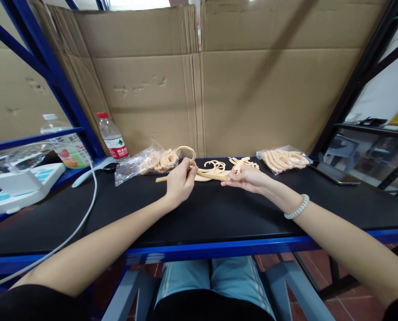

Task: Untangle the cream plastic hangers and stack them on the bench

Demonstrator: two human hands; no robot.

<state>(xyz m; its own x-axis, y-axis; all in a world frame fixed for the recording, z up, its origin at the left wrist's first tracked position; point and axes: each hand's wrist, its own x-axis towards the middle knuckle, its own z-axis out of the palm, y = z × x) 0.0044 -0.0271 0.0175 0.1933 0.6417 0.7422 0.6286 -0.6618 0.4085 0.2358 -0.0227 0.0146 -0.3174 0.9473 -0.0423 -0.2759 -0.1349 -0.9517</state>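
Observation:
A beige, hanger-like plastic piece (212,177) with a round hook is held level just above the black tabletop (215,214). My left hand (180,182) is closed around its middle, below the hook. At its right end my right hand (247,178) pinches the bar, and a small beige part shows between the fingers. Behind and between my hands lie loose curled beige hooks (216,166). Beyond my right hand is another small pile of beige pieces (252,163). My fingers hide how the held parts join.
A clear bag of curled beige pieces (158,161) lies left, and a bag of curved beige bars (282,159) right. A red-capped bottle (115,141), white power strip (34,185), cable (87,214) and flat dark device (335,174) are around. Cardboard (252,89) stands behind.

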